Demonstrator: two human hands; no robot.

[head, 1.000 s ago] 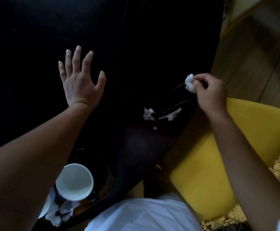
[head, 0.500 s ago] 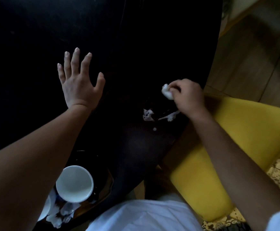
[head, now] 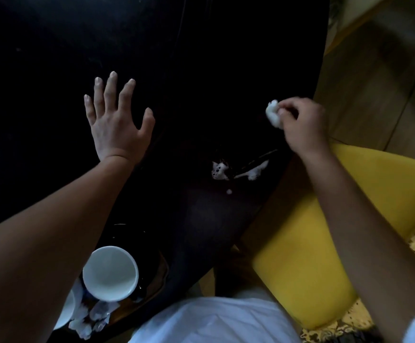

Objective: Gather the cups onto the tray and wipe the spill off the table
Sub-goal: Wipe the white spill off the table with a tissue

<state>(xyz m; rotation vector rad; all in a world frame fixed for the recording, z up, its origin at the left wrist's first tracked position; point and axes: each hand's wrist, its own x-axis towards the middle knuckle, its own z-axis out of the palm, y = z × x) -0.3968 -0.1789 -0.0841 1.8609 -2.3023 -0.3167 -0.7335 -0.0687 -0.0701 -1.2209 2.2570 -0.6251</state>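
My right hand (head: 301, 125) pinches a small crumpled white tissue (head: 273, 114) over the dark table (head: 201, 58), near its right edge. Below it lie white smears of spill (head: 220, 170) with a streak (head: 254, 170) and a small drop (head: 229, 191). My left hand (head: 117, 120) rests flat on the table with fingers spread. An empty white cup (head: 110, 272) stands on a dark tray (head: 152, 276) at the near edge. Part of a second white cup (head: 64, 310) shows beside my left forearm.
Crumpled white tissues (head: 90, 318) lie on the tray in front of the cups. A yellow chair (head: 325, 243) stands close against the table's right side. Wooden floor (head: 387, 82) lies beyond it. My white shirt (head: 208, 323) fills the bottom middle.
My right hand with the tissue swept left toward the spill, then back right and up to near the table's edge. The left hand stayed flat in place.
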